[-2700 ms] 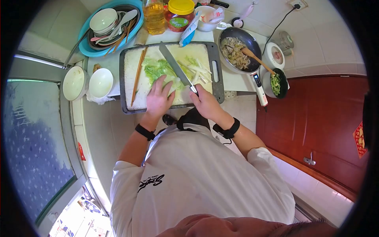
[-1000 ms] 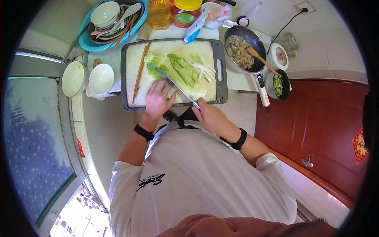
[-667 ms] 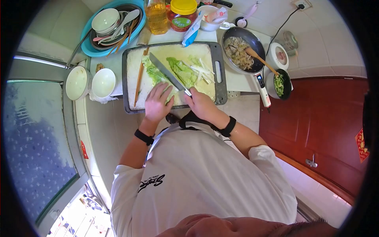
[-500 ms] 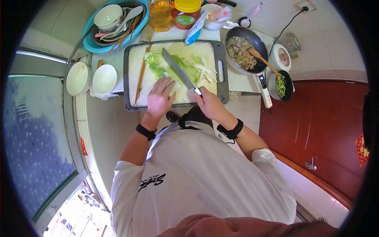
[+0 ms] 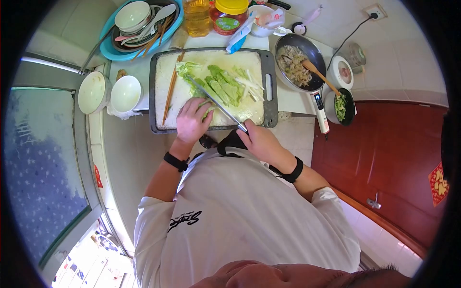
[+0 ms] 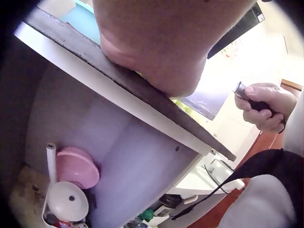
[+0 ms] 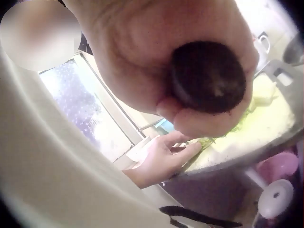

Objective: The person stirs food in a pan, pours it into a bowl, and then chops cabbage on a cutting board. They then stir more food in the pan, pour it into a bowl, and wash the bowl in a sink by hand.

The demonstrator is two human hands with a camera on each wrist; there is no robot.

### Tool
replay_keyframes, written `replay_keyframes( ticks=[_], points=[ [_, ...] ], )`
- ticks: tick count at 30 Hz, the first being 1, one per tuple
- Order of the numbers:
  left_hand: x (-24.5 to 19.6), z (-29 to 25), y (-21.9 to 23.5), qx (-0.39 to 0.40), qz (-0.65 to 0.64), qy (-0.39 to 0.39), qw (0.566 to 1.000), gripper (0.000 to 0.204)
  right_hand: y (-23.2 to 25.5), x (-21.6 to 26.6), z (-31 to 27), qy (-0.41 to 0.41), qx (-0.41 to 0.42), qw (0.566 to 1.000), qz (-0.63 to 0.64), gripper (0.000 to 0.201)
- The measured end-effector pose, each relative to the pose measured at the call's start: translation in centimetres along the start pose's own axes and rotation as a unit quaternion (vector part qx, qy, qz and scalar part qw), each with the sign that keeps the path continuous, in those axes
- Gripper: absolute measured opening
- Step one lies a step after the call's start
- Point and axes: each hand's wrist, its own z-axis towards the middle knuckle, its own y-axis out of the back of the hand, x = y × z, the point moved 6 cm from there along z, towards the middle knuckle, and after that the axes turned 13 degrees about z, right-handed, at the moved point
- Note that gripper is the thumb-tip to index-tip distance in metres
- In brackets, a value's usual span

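My right hand point(image 5: 263, 144) grips a kitchen knife point(image 5: 220, 106) by its dark handle; the handle's butt end point(image 7: 209, 78) faces the right wrist camera. The blade slants over a dark-rimmed cutting board point(image 5: 240, 56), with its tip at the pale green lettuce point(image 5: 186, 69). With bent fingers and thumb, my left hand point(image 5: 192, 120) holds the lettuce near the board's front edge, just left of the blade. Part of that leaf is hidden under the hand. Cut lettuce pieces point(image 5: 225, 86) lie right of the knife, beside thin white strips point(image 5: 249, 86).
Chopsticks point(image 5: 171, 91) lie along the board's left side. Two white bowls point(image 5: 126, 93) stand further left. A blue basin point(image 5: 109, 48) of dishes, an oil bottle point(image 5: 197, 21) and a jar point(image 5: 229, 19) are behind. At right are a frying pan point(image 5: 317, 53) and a small pot point(image 5: 349, 108).
The knife has moved repeatedly between the left leaf and the cut pieces. Its handle is now lower and nearer the body, blade turned on edge. More cut lettuce shows right of it.
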Motion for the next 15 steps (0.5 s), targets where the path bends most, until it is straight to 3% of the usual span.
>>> replay_keyframes(
  ticks=[3,8,15],
  points=[
    [0.3,-0.1,-0.4,0.002,0.010,-0.009,1.000,0.024,-0.3,-0.4,0.0,-0.029,0.010,1.000,0.001,0.030],
    [0.4,-0.5,-0.8,0.028,0.006,-0.010,1.000,0.025,-2.1,-0.5,3.4,0.000,-0.006,1.000,-0.024,0.032],
    [0.2,-0.6,0.8,-0.002,0.009,-0.014,1.000,0.029,-0.8,-2.5,3.9,0.000,-0.036,0.999,0.028,0.035]
  ],
)
